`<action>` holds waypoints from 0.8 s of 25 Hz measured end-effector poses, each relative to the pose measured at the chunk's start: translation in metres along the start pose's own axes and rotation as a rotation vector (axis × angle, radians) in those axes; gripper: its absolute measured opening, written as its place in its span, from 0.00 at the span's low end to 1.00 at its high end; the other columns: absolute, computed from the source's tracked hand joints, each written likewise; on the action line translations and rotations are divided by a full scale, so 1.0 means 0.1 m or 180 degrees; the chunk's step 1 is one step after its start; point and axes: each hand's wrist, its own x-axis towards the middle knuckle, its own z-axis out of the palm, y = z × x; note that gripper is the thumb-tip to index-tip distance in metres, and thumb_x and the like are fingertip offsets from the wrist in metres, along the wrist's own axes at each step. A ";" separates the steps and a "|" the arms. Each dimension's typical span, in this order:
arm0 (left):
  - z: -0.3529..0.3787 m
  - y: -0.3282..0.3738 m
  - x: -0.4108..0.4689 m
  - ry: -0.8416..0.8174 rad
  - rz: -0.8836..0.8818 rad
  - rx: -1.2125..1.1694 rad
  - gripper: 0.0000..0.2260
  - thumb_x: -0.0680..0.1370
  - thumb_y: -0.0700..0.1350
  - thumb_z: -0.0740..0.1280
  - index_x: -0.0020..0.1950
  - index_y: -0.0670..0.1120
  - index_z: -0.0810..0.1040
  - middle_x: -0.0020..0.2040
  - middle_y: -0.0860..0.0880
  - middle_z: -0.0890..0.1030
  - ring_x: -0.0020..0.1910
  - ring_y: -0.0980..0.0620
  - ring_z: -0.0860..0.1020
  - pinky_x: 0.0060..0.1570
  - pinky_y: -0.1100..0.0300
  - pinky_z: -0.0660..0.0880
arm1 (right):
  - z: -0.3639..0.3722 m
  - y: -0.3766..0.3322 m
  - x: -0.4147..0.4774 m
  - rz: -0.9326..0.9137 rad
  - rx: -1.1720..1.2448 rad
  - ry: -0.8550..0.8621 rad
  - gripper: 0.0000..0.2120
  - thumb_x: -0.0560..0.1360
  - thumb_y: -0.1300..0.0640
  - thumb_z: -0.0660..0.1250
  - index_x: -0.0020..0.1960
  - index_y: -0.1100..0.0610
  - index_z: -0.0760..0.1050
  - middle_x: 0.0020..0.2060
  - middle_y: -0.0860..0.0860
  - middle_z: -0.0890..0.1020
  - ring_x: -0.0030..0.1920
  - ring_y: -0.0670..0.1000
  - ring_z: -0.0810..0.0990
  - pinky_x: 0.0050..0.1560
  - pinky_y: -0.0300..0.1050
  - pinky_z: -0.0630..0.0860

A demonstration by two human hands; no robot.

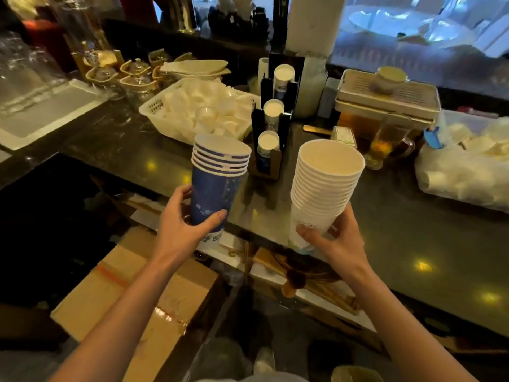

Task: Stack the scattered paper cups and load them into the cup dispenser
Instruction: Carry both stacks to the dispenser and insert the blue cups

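My left hand (183,224) grips a stack of blue paper cups (217,177) near its bottom, tilted slightly right, above the counter's front edge. My right hand (334,238) holds a taller stack of white paper cups (325,183) by its base, mouths facing up. Between and behind the two stacks stands the black cup dispenser (271,128) on the counter, with three slots in a row going away from me. Each slot holds a stack of cups seen from the top.
On the dark counter (413,244) sit a white basket of small cups (203,111) behind the blue stack, a glass of amber drink (385,142) and plastic bags of cups (465,161) to the right. Cardboard boxes (132,293) lie below the counter edge.
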 end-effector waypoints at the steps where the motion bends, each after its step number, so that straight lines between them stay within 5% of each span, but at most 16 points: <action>1: -0.03 -0.02 0.22 -0.0064 0.0000 0.0092 0.29 0.68 0.48 0.79 0.66 0.52 0.71 0.58 0.60 0.78 0.51 0.71 0.78 0.45 0.76 0.75 | 0.01 0.01 0.15 0.0035 -0.0043 0.0022 0.40 0.64 0.51 0.79 0.71 0.44 0.64 0.62 0.38 0.76 0.64 0.38 0.74 0.66 0.48 0.73; 7: -0.19 0.02 1.51 -0.0729 0.0344 0.0615 0.27 0.68 0.46 0.79 0.63 0.53 0.71 0.54 0.61 0.78 0.47 0.71 0.78 0.44 0.75 0.73 | 0.15 0.11 0.92 0.0152 -0.0163 0.0469 0.42 0.65 0.53 0.81 0.73 0.47 0.63 0.64 0.43 0.77 0.65 0.44 0.75 0.66 0.56 0.74; 12: -0.25 0.14 2.18 -0.1295 0.0616 0.1221 0.29 0.68 0.49 0.79 0.67 0.47 0.74 0.57 0.53 0.79 0.51 0.55 0.80 0.46 0.66 0.75 | 0.19 0.17 1.25 0.0274 -0.0227 0.0635 0.41 0.64 0.52 0.80 0.72 0.47 0.64 0.62 0.42 0.77 0.64 0.44 0.76 0.65 0.53 0.75; 16: -0.23 0.29 2.35 -0.1630 0.0600 0.1560 0.27 0.68 0.52 0.79 0.64 0.52 0.74 0.54 0.54 0.81 0.48 0.56 0.81 0.47 0.58 0.79 | 0.15 0.20 1.44 0.0281 -0.0188 0.0615 0.43 0.63 0.51 0.79 0.73 0.47 0.63 0.62 0.40 0.77 0.64 0.41 0.75 0.64 0.47 0.75; 20: -0.23 0.46 2.43 -0.1705 0.0370 0.1921 0.26 0.68 0.56 0.77 0.63 0.54 0.74 0.51 0.57 0.80 0.46 0.59 0.80 0.44 0.60 0.77 | 0.04 0.30 1.65 0.0223 -0.0112 0.0458 0.44 0.63 0.52 0.79 0.74 0.49 0.62 0.64 0.42 0.77 0.65 0.43 0.75 0.62 0.46 0.76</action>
